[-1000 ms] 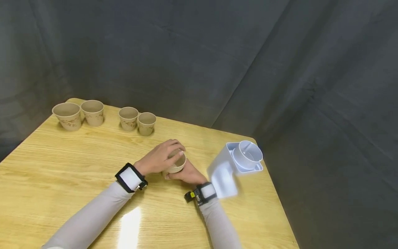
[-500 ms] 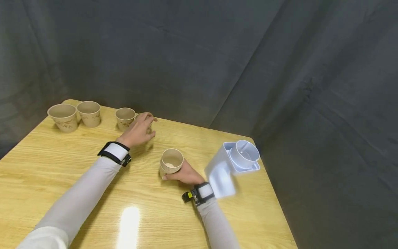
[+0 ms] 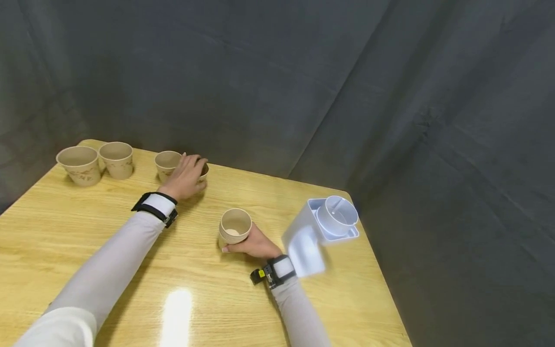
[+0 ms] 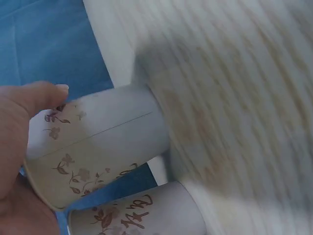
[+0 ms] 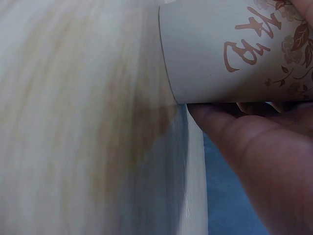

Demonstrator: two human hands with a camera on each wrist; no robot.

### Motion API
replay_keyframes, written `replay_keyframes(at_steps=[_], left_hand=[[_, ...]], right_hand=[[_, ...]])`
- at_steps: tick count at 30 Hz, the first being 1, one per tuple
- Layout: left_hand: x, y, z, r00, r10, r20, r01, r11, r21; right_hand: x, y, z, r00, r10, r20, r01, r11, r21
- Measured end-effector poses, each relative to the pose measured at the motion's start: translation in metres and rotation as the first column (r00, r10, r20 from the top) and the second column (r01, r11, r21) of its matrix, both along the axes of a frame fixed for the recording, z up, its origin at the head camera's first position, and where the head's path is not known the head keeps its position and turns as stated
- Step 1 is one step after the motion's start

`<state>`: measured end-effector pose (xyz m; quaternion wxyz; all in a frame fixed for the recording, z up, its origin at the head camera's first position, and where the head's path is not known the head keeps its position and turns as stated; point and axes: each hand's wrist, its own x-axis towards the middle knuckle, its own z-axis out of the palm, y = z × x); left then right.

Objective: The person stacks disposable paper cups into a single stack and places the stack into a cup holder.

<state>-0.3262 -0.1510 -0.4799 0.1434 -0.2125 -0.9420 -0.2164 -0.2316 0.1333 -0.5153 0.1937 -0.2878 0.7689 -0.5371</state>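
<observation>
The paper cup at the middle of the wooden table stands upright in the right hand, whose fingers and thumb curl round its lower wall; the right wrist view confirms the grip, with a thumb pressed along the base of the printed cup wall. One second ago both hands were closed about this cup; half a second ago the left hand had let go and was travelling toward the back row. It now lies on the fourth cup of that row, the left hand covering most of it, and the left wrist view shows a thumb and palm wrapped about a flower-printed cup wall, with the neighbouring cup just beside it. The inspector's judgement is that the work has passed from the central cup to fetching the next one from the row, the right hand merely steadying what it holds. Three further cups remain in the row: one touching or nearly touching the gripped one, and two near the table's far left corner. A white plastic dispenser stands near the right edge, untouched.
</observation>
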Motion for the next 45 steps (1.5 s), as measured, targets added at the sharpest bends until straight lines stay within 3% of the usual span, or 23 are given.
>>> replay_keyframes(at_steps=[7, 13, 23, 33, 45], left_hand=[[0.004, 0.007, 0.001, 0.997, 0.021, -0.068, -0.026, 0.997, -0.068], [0.01, 0.015, -0.002, 0.994, 0.066, -0.088, -0.072, 0.996, -0.06], [0.023, 0.018, -0.009, 0.992, 0.121, -0.014, -0.122, 0.99, -0.067], [0.054, 0.025, -0.003, 0.983, 0.175, 0.051, -0.174, 0.985, -0.024], [0.077, 0.011, 0.014, 0.988, 0.11, 0.105, -0.12, 0.989, 0.09]], right_hand=[[0.002, 0.0, 0.002, 1.0, -0.008, -0.011, 0.008, 1.0, 0.009], [0.002, 0.001, 0.003, 1.0, -0.001, -0.005, 0.001, 1.0, 0.005], [0.0, -0.001, 0.001, 1.0, 0.005, -0.012, -0.005, 1.0, 0.011], [-0.002, -0.002, 0.004, 1.0, 0.012, -0.005, -0.012, 1.0, 0.009], [-0.002, -0.003, 0.004, 1.0, 0.012, 0.004, -0.012, 1.0, 0.002]])
